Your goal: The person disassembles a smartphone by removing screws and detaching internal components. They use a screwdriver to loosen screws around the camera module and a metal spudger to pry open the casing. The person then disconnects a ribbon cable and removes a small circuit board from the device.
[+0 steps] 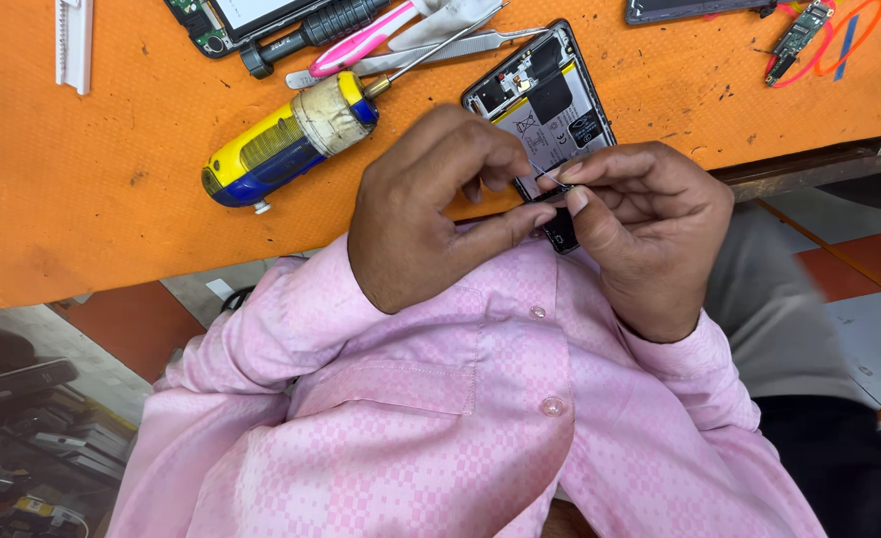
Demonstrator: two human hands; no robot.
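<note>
Both hands, left hand and right hand, pinch a small black part above an opened phone

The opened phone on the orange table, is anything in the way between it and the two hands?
Nothing visible stands in between. The left hand and right hand are already at the near end of the opened phone, pinching a small dark part there. The screwdriver and tweezers lie off to the side on the orange table.
</note>
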